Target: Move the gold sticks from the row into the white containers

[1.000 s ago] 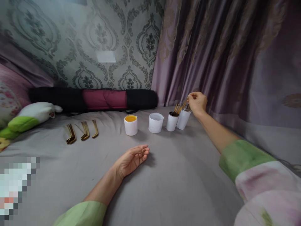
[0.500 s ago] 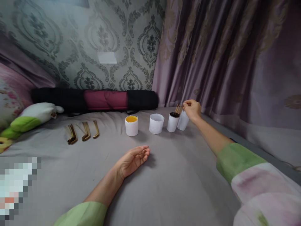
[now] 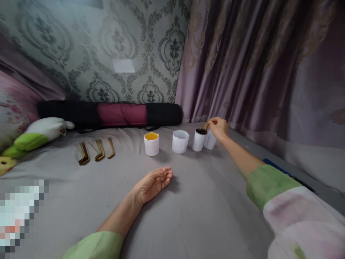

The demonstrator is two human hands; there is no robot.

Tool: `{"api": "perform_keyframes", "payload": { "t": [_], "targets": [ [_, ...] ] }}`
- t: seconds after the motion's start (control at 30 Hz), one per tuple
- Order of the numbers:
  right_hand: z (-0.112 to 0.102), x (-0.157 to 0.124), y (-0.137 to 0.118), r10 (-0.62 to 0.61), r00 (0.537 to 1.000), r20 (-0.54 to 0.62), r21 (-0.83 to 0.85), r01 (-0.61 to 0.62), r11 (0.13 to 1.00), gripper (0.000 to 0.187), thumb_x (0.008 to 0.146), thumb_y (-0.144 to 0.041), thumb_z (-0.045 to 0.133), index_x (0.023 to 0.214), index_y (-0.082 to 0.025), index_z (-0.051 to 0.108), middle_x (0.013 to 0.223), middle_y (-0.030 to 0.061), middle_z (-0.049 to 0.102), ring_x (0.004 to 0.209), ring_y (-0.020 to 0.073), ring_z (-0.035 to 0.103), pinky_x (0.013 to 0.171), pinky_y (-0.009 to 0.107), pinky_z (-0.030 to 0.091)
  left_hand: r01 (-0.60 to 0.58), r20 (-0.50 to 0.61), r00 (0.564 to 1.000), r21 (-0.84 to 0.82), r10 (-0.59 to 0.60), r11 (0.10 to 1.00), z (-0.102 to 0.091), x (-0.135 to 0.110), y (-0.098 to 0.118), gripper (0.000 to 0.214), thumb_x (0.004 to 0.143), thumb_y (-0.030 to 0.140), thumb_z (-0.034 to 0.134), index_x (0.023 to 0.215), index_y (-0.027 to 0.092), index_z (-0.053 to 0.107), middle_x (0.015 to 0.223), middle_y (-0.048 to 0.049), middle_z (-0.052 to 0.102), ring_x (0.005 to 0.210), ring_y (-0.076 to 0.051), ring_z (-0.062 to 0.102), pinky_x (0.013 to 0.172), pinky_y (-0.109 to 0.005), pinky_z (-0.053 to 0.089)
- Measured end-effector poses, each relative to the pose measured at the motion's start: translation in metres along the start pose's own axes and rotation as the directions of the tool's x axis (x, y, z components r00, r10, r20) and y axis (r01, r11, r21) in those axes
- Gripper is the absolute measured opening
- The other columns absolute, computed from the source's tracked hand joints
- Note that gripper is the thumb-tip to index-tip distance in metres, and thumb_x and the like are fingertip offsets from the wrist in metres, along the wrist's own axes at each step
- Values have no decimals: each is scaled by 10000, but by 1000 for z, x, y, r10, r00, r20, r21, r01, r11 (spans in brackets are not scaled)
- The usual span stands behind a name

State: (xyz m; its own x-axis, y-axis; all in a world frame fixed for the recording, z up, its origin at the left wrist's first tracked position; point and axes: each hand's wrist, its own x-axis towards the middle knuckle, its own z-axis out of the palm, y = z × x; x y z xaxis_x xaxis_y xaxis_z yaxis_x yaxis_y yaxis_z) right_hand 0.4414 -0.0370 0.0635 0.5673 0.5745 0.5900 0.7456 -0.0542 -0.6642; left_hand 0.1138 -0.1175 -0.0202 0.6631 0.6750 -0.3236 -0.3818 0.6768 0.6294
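My right hand [image 3: 219, 127] is closed in a pinch at thin brown sticks [image 3: 206, 125]. Their lower ends go down into a white cup with a dark inside [image 3: 198, 141]. Partly behind my wrist and that cup is another white cylinder [image 3: 210, 141]. My left hand [image 3: 155, 184] rests palm inward on the grey sheet, fingers stretched and holding nothing. Beyond it stand a wide white cup [image 3: 180, 142] and a white cup with a yellow inside [image 3: 152, 145].
Three bunches of bent golden-brown strips [image 3: 99, 151] lie on the grey sheet [image 3: 205, 216] at left. A plush toy [image 3: 35, 133] is beyond them. A black and maroon roll [image 3: 121, 114] lies along the wall. A blue object [image 3: 276, 167] is partly behind my right sleeve.
My right hand has dropped slightly toward the dark-lined cup. The sticks, spread apart before, now show bunched at its fingertips. My left hand has stayed put.
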Motion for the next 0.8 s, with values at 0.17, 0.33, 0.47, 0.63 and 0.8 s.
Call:
{"api": "perform_keyframes", "payload": {
  "t": [0.17,0.33,0.47,0.63,0.8],
  "targets": [
    [3,3,-1,7,1000,-12,4,-7,1000,129,672,-235,505,711,-173,611,689,48,618,719,189,597,661,319,476,2,8,1000,0,-2,1000,-1,0,0,188,743,106,563,922,68,605,894,-110,609,780,-119,584,718,-208,484],
    [7,5,-4,-2,1000,-19,12,2,1000,100,663,-206,506,669,-184,603,650,45,615,725,197,604,673,322,481,0,13,1000,-4,0,1000,0,-1,0,183,746,108,560,921,71,602,894,-112,610,770,-114,585,710,-207,484],
    [10,5,-9,-6,1000,-15,4,6,1000,104,661,-207,501,661,-186,603,641,41,621,720,194,607,670,326,484,3,6,1000,-7,-3,1000,1,-1,0,183,750,113,557,923,72,603,888,-111,610,766,-114,584,703,-207,485],
    [18,9,-12,13,999,31,0,-13,1000,122,668,-213,499,695,-179,613,677,43,633,711,180,611,655,312,486,1,-5,1000,-1,-1,1000,1,-2,1,194,743,124,571,925,69,607,898,-112,607,782,-121,582,713,-209,483],
    [26,15,-10,19,995,99,3,-20,1000,146,674,-216,504,743,-161,621,721,49,639,693,166,613,656,315,487,1,6,1000,-8,-1,1000,1,-2,0,204,741,127,574,934,69,603,914,-111,604,787,-121,580,723,-215,480]
  ]
}}
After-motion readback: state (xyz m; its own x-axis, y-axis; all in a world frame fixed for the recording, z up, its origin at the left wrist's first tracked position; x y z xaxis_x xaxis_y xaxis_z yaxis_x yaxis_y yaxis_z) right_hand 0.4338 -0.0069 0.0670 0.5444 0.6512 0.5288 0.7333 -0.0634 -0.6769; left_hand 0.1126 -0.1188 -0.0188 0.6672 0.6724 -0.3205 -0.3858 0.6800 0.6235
